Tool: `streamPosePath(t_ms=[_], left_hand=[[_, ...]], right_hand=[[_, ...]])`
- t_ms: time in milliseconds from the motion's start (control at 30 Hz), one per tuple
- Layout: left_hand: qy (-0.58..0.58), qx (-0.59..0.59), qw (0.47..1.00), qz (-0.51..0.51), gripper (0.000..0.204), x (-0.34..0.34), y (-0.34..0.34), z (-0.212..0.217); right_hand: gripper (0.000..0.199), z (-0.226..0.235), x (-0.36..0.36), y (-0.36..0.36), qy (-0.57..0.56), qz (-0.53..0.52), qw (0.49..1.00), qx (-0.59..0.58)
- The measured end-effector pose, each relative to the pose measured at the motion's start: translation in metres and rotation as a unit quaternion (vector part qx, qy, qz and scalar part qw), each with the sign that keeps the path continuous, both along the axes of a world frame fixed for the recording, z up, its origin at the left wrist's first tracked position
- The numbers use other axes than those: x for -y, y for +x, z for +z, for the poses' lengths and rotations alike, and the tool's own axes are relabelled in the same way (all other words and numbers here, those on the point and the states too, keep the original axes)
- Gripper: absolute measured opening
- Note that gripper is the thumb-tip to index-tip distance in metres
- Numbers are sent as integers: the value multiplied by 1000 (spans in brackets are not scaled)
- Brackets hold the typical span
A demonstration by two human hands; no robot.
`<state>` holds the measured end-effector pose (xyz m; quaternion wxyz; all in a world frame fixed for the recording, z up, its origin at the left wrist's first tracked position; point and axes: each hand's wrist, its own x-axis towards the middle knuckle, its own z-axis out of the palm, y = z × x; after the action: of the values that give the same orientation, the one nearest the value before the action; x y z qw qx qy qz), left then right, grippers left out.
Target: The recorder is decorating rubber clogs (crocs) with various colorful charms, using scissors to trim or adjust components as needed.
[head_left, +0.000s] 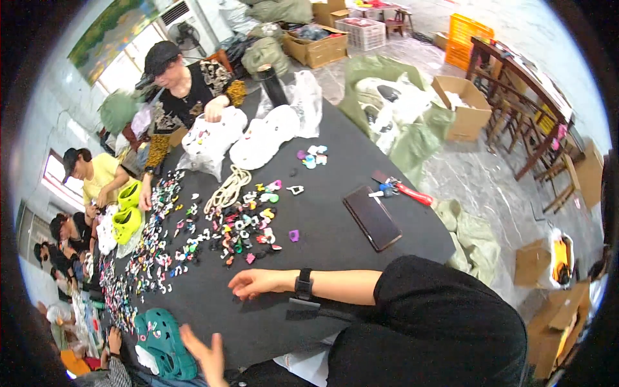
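Nearest, one open right hand (255,282) rests flat on the black surface (335,193), sorting charms (242,226); left hand (205,355) hovers open beside a teal clog (164,342).

A matt black cloth covers the table (335,148). On it lie small glossy plastic charms in many colours (242,226), beside them a smooth, glossy dark phone (372,217), and at its near edge a teal rubbery clog (169,342).
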<state>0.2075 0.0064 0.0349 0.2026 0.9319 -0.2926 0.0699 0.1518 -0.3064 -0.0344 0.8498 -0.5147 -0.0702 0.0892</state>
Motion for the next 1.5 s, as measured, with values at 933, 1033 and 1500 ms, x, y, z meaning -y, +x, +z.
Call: streamPosePath(t_ms=[933,1033,1500], left_hand=[[92,49,991,-80,49,127,-111,-59],[101,54,990,-87,49,132,-110,-61],[79,65,989,-102,48,123,-102,-74]], right_hand=[[58,94,465,-358,-373,-401,796,-260],[56,86,435,-403,-378,-367,747,-405],[102,-321,159,-510,-433,-299,546,-651]])
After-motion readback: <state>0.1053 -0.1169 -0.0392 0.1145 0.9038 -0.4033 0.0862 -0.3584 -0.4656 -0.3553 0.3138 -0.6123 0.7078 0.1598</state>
